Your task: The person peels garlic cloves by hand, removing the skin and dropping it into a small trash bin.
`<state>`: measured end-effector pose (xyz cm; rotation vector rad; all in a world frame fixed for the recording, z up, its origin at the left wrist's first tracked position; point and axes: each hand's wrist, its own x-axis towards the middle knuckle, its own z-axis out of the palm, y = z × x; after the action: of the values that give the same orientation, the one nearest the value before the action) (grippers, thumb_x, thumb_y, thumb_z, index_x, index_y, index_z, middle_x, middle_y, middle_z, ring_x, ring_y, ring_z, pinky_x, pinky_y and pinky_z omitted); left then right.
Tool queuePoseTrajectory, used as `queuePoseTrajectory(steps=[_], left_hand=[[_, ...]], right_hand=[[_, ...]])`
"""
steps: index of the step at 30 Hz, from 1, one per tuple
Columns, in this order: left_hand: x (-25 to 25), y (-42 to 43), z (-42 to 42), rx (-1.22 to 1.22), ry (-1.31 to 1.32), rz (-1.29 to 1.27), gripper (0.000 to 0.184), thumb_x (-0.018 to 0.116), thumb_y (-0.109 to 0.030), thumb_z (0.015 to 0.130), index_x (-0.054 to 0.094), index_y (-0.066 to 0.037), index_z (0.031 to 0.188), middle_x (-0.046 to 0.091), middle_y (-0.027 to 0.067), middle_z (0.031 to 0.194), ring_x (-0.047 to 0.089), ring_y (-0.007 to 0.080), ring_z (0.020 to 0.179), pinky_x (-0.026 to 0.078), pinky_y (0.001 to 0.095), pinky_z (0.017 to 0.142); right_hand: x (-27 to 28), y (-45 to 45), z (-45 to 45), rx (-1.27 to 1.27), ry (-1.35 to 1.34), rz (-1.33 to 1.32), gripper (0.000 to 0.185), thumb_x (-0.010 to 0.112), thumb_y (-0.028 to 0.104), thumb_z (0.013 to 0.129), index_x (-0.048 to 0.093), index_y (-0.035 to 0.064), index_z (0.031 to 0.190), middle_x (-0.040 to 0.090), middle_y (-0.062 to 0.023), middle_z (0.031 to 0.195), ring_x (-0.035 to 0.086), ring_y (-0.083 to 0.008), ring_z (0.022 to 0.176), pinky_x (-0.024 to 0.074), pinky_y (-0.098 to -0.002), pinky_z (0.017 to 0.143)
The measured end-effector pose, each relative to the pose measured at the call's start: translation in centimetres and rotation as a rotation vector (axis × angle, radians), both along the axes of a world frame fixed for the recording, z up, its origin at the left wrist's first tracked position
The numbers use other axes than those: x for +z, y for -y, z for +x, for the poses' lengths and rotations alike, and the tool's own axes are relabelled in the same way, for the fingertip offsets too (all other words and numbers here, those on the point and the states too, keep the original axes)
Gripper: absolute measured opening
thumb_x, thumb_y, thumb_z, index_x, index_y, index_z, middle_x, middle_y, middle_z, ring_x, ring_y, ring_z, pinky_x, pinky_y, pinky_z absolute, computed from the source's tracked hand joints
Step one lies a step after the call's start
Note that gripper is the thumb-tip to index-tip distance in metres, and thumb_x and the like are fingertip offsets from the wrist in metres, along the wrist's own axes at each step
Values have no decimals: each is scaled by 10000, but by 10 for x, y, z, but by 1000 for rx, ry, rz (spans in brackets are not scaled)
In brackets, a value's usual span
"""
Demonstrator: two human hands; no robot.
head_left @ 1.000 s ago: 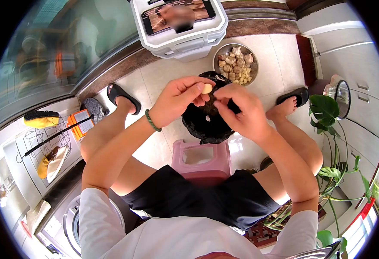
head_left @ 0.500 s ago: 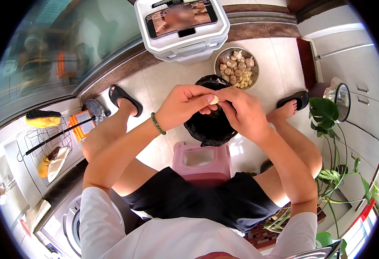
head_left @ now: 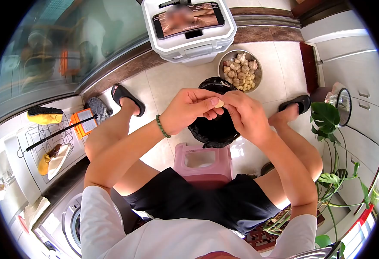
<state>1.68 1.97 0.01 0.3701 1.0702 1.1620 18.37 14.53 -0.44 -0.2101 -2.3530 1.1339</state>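
A pale garlic clove [head_left: 219, 104] sits between my two hands, pinched at the fingertips. My left hand [head_left: 189, 110], with a green bead bracelet at the wrist, is closed on the clove with thumb and fingers. My right hand [head_left: 249, 113] is closed too, its thumb and fingertips pressed against the clove's right side. Below both hands stands a bin lined with a black bag [head_left: 214, 137]. Beyond it on the floor, a round metal bowl [head_left: 259, 69] holds garlic bulbs and loose cloves.
A phone [head_left: 188, 20] lies on a white and grey box [head_left: 198, 49] at the far side. The pink stool [head_left: 203, 173] is between my legs. A potted plant [head_left: 325, 116] and drawers are on the right; a wire rack [head_left: 47, 136] and glass door are on the left.
The camera view has shifted slightly, moving the scene a little right. Both hands stay together on the clove, with small finger movements and a slightly different clove angle.
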Motion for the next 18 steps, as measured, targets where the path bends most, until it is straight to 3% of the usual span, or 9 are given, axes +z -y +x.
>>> queuePoseTrajectory(steps=[14,18], left_hand=[[3,3,3,29,70,-26,295,604,-217,980,648,-4,1179,696,77,959,626,84,784,536,235,750],[3,3,4,49,103,-19,296,596,-217,984,640,-4,1185,695,75,972,623,87,781,535,236,750]], right_hand=[[-4,3,2,20,12,0,521,588,-136,737,526,134,1178,623,-91,1001,644,-309,769,532,-380,619],[-5,3,1,10,-17,-32,444,587,-119,799,488,110,1166,612,-114,1004,642,-313,790,530,-377,628]])
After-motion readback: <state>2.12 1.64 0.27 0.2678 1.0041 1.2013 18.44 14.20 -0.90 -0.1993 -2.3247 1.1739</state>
